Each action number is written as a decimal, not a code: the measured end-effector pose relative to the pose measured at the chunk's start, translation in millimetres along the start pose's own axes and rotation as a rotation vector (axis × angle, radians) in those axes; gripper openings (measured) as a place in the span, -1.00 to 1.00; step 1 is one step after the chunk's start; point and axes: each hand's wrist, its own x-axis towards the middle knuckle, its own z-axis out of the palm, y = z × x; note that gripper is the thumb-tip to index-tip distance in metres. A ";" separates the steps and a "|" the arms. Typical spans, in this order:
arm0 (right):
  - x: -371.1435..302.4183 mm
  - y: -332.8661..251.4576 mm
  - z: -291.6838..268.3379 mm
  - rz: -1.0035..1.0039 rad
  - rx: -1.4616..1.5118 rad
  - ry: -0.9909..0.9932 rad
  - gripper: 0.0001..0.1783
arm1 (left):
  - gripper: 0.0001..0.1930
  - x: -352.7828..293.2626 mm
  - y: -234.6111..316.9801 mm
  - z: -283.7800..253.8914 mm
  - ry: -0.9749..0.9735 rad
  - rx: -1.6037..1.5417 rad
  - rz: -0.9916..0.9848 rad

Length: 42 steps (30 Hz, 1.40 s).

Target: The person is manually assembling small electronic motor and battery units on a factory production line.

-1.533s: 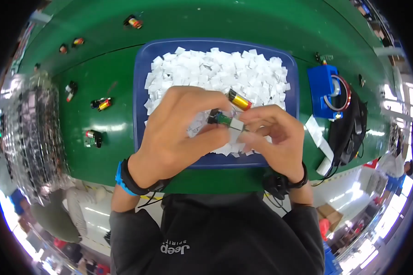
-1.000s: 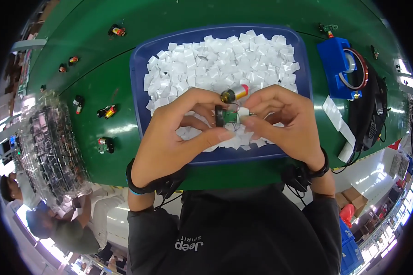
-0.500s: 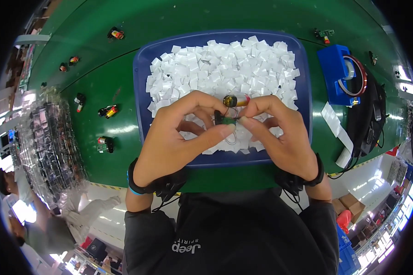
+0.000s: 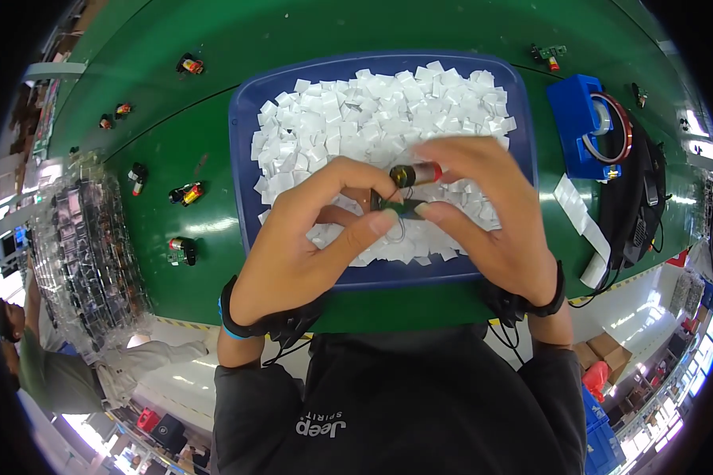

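Over a blue bin, my left hand (image 4: 309,229) is closed, pinching a small green circuit board (image 4: 391,207) between thumb and forefinger. A cylindrical battery (image 4: 417,174) with a dark end and a red end sits just above the board, and thin wires (image 4: 402,226) loop around it. My right hand (image 4: 491,214) has its fingers apart. Its thumb tip meets the board's right edge, and another finger is close to the battery's red end. The raised forefinger is blurred by motion. Whether the right fingers touch the battery is hard to make out.
The blue bin (image 4: 384,56) holds many small white squares (image 4: 388,103). Several battery-and-board assemblies (image 4: 187,193) lie on the green table (image 4: 174,293) at left, others at upper right. A blue tape dispenser (image 4: 570,127), white strip (image 4: 582,218) and black bag (image 4: 638,206) are at right.
My right forefinger has lifted away from the board, and the right hand has spread wider. The battery has tilted slightly and shifted right. My left hand keeps its pinch.
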 end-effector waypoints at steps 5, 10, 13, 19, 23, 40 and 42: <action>-4.4 0.1 -0.4 0.003 0.063 -0.076 -0.61 | -0.83 0.1 1.3 1.1 -0.028 0.224 0.010; -5.6 -1.5 2.6 -0.050 0.057 -0.139 -0.61 | -0.87 -2.9 7.0 4.3 -0.038 0.342 -0.117; -3.8 -1.9 2.8 -0.148 -0.005 -0.142 -0.61 | -0.85 -3.8 -2.8 0.2 -0.057 0.117 -0.125; -2.3 -3.4 2.5 -0.286 -0.038 -0.125 -0.62 | -0.83 6.3 -3.2 -6.4 -0.112 -0.490 -0.247; -3.0 -4.4 1.6 -0.281 -0.081 -0.095 -0.63 | -0.78 2.5 -0.4 -0.3 -0.048 -0.592 -0.222; -5.2 -11.4 5.9 -0.321 -0.176 -0.112 -0.69 | -0.68 4.4 5.1 -2.9 -0.101 -0.313 -0.324; -7.0 -12.6 8.6 -0.397 -0.219 -0.096 -0.69 | -0.68 5.3 3.9 1.4 -0.069 -0.282 -0.348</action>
